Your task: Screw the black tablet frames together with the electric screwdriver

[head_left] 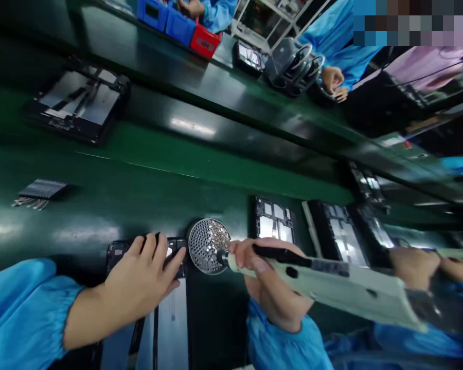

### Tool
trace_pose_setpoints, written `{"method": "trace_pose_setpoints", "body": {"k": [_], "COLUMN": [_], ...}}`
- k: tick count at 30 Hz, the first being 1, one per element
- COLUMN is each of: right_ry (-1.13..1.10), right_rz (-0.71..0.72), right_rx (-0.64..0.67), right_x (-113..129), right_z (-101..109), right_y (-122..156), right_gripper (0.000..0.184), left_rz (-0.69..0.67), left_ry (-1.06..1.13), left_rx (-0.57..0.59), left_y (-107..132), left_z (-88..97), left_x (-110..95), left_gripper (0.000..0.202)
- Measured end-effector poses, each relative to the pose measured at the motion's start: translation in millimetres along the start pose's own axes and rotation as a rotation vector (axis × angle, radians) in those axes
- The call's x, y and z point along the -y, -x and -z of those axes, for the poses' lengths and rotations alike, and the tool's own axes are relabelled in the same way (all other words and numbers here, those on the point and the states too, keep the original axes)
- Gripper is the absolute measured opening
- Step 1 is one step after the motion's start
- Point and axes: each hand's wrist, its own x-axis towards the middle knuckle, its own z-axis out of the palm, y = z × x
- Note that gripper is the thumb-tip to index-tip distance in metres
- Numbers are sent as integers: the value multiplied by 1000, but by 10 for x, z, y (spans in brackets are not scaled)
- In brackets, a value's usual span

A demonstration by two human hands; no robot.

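Note:
My right hand (272, 277) is wrapped round a pale electric screwdriver (332, 285), held nearly level. Its tip reaches the right side of a round metal dish (207, 246) of small screws, whose left part shows many holes. I cannot tell whether the bit touches a screw. My left hand (142, 277) rests on the upper part of an opened tablet-like device (173, 318), fingers stretched and apart. That device has a black frame and silver battery-like panels; its lower end runs out of view.
Another opened device (79, 103) lies on the conveyor at upper left. A bundle of small connectors (42, 190) is on the bench. More opened devices (273, 218) stand to the right. Across the line are blue bins (180, 24), a red bin (205, 40) and co-workers' hands.

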Motion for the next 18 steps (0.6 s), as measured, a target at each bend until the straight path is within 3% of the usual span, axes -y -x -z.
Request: {"method": "trace_pose_setpoints", "body": {"k": [13, 18], "right_ry": [67, 79], "right_rz": [-18, -23], "right_rx": [4, 0], "right_x": [-159, -186], "right_z": [-207, -240], "right_y": [74, 62], "right_gripper": [27, 28], "left_rz": [-81, -84], "left_ry": [175, 161], "left_rx": [59, 24], "left_y": [-158, -164], "left_z": [6, -22], "left_x": [72, 72], "left_gripper": [50, 48]}}
